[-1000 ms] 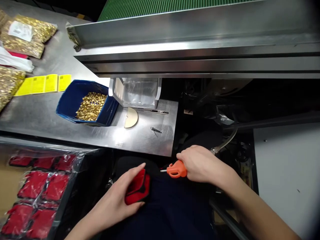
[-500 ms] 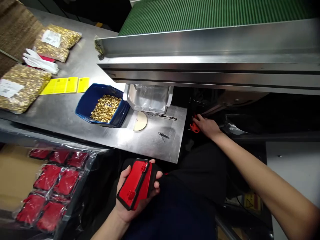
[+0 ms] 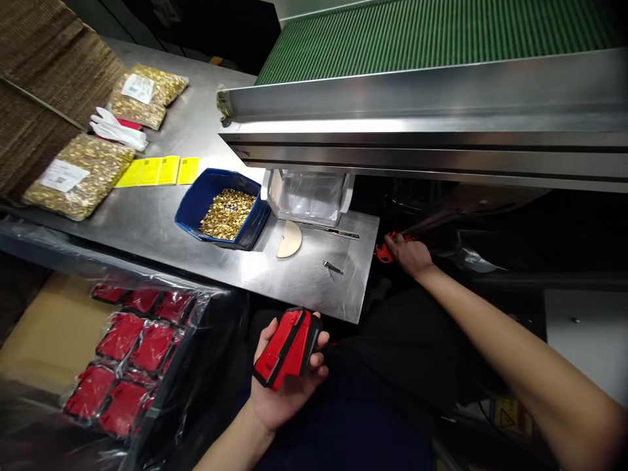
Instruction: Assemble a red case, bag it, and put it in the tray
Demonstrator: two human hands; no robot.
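My left hand (image 3: 284, 399) is wrapped round red and black rectangular parts (image 3: 289, 347), held palm up below the metal table's front edge. Over to the right, my right hand (image 3: 413, 256) has its fingers on an orange-red object (image 3: 385, 251) beside the table's right end; its full shape is hidden in the dark. Small gold pieces (image 3: 228, 214) lie in a blue bin (image 3: 189, 208). A cream disc (image 3: 290, 239) and a small metal tool (image 3: 333, 267) rest on the table (image 3: 275, 278).
A green ribbed conveyor (image 3: 417, 36) with a metal frame (image 3: 422, 101) runs across the top. Bagged red pieces (image 3: 120, 335) fill a lined box at lower left. Gold-filled bags (image 3: 81, 175), a white glove (image 3: 118, 131), yellow labels (image 3: 167, 170) and a clear tray (image 3: 310, 196) are on the table.
The whole view has shifted, so the table and bins appear farther right. The red and black parts have turned slightly in my left hand. My right hand remains at the orange-red object.
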